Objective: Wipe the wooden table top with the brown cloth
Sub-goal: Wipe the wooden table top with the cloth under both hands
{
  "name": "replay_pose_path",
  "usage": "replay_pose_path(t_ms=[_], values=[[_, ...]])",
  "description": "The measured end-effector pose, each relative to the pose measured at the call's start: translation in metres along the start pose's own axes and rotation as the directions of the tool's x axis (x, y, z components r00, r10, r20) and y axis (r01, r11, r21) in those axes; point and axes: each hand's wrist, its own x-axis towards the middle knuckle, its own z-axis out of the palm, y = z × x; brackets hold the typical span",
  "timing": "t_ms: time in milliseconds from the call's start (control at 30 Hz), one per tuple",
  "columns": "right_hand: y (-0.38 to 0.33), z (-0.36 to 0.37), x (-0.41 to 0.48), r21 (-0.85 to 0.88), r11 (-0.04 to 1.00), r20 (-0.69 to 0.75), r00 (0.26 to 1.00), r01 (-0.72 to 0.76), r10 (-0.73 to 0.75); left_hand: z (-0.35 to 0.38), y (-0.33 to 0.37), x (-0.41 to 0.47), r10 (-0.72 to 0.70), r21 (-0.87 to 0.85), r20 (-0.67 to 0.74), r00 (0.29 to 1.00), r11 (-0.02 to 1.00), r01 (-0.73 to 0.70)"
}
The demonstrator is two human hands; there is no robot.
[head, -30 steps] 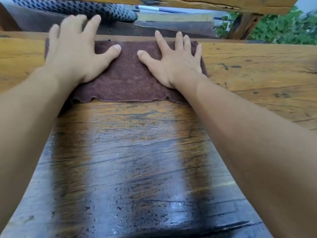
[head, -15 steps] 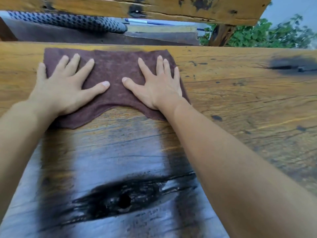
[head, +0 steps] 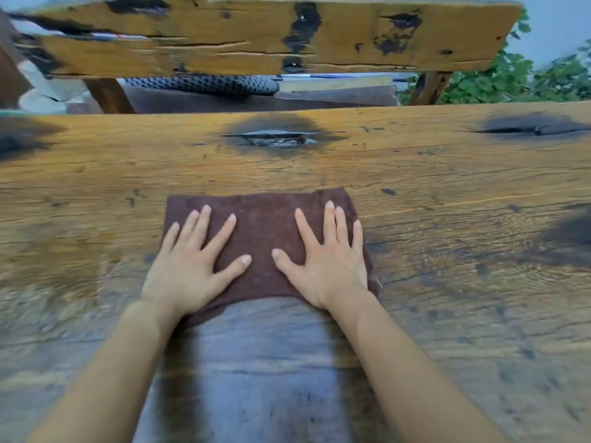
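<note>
The brown cloth (head: 262, 219) lies spread flat on the wooden table top (head: 447, 219), near the middle of the view. My left hand (head: 188, 270) presses down on its left half, palm flat and fingers spread. My right hand (head: 329, 266) rests the same way on its right half, with the thumbs pointing toward each other. Neither hand curls around the cloth. A darker, shiny strip of wood runs from the cloth's near edge back between my forearms.
A dark cracked knot (head: 275, 137) sits in the table beyond the cloth, with more dark patches (head: 531, 126) at the far right. Behind the far edge stands a bench with a wooden backrest plank (head: 271, 36) and a patterned cushion (head: 204, 83). Green plants (head: 511, 84) grow at the right.
Both hands slid the cloth from the table's far edge toward me, across the knot. The view tilted up, showing more table and the bench back.
</note>
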Motion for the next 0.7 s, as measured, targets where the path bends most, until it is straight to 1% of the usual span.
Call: replay_pose_path(t_ms=[133, 300, 400, 500, 600, 700], values=[[-0.006, 0.009, -0.073, 0.009, 1.0, -0.001, 1.0, 0.002, -0.002, 0.005, 0.01, -0.072, -0.011, -0.004, 0.011, 1.0, 1.0, 0.011], [-0.013, 0.017, -0.162, 0.018, 0.999, 0.009, 0.999, 0.04, -0.04, 0.006, 0.025, -0.166, -0.02, -0.032, 0.013, 1.0, 0.999, 0.021], [-0.019, 0.017, -0.214, 0.01, 0.998, 0.036, 0.997, 0.069, -0.069, 0.005, 0.033, -0.22, -0.043, -0.088, 0.018, 0.999, 0.995, 0.044], [-0.025, 0.01, -0.263, 0.04, 0.996, -0.011, 0.997, 0.08, -0.08, 0.005, 0.04, -0.265, -0.055, -0.067, 0.037, 0.998, 0.996, 0.058], [-0.028, 0.011, -0.306, 0.005, 0.993, -0.027, 0.993, 0.119, -0.119, 0.002, 0.047, -0.312, -0.065, -0.077, 0.047, 0.997, 0.995, 0.068], [-0.028, 0.015, -0.34, -0.007, 0.991, -0.049, 0.989, 0.136, -0.136, 0.0, 0.057, -0.355, -0.058, -0.082, 0.023, 0.998, 0.995, 0.06]])
